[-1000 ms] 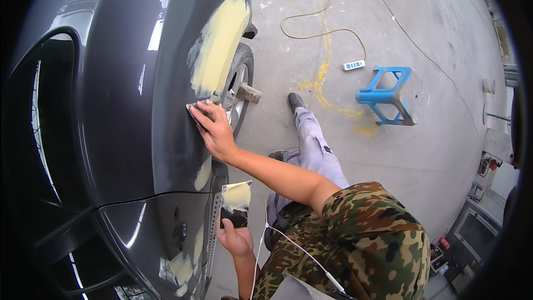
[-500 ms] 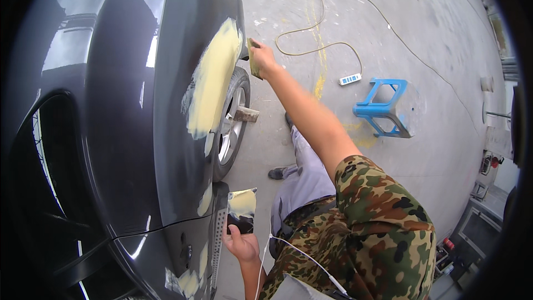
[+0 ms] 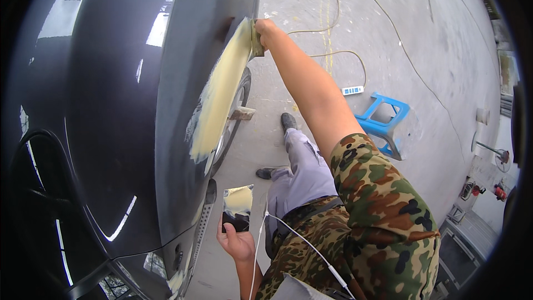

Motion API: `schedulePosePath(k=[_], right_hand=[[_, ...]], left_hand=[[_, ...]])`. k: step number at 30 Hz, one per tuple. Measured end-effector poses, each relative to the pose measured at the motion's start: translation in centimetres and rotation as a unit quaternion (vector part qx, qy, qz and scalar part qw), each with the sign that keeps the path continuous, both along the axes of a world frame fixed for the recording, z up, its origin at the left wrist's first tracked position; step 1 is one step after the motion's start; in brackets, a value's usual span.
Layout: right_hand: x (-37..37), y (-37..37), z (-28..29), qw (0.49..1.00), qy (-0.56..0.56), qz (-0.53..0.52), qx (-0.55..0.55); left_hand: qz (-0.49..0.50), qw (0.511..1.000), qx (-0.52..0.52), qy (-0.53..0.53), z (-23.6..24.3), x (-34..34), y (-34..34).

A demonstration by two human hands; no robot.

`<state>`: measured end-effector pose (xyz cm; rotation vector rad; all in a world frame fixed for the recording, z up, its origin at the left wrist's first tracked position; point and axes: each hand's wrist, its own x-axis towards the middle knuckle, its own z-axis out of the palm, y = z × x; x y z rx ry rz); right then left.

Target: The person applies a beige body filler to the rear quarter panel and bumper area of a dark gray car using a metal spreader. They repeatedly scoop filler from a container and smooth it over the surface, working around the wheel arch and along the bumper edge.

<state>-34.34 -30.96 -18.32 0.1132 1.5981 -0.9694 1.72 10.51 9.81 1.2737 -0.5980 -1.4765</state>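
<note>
Spreader (image 3: 256, 41) pressed flat against dark car panel (image 3: 166, 105) at top of yellow filler patch (image 3: 219, 100), gripped in fingers of right hand (image 3: 265, 29), arm stretched out. Left hand (image 3: 236, 239) low by body, fingers closed around mixing board (image 3: 237, 206) smeared with filler. Blue stool (image 3: 383, 125) on concrete floor (image 3: 422, 66), well apart.

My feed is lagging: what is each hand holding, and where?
Left hand holds a filler board by its lower edge. Right hand presses a spreader to the car panel, gripping its top.
</note>
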Motion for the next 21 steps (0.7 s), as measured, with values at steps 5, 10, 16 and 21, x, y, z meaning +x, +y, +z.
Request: schedulePosePath(k=[5,10,16,21], right_hand=[[1.9,1.1,2.6,0.999,0.038,-0.001,-0.021],[5.2,3.4,5.0,0.989,0.066,-0.058,-0.117],[8.4,6.8,5.9,0.974,0.117,-0.046,-0.189],[13.1,11.5,9.2,0.949,0.153,-0.068,-0.266]], left_hand=[[0.011,1.0,0.006,0.005,-0.4,0.8,-0.1],[0.023,1.0,0.016,0.002,-0.9,2.5,0.6],[0.015,0.999,0.017,0.023,-1.3,5.2,2.4],[0.0,0.999,0.017,0.042,-1.4,8.0,4.7]])
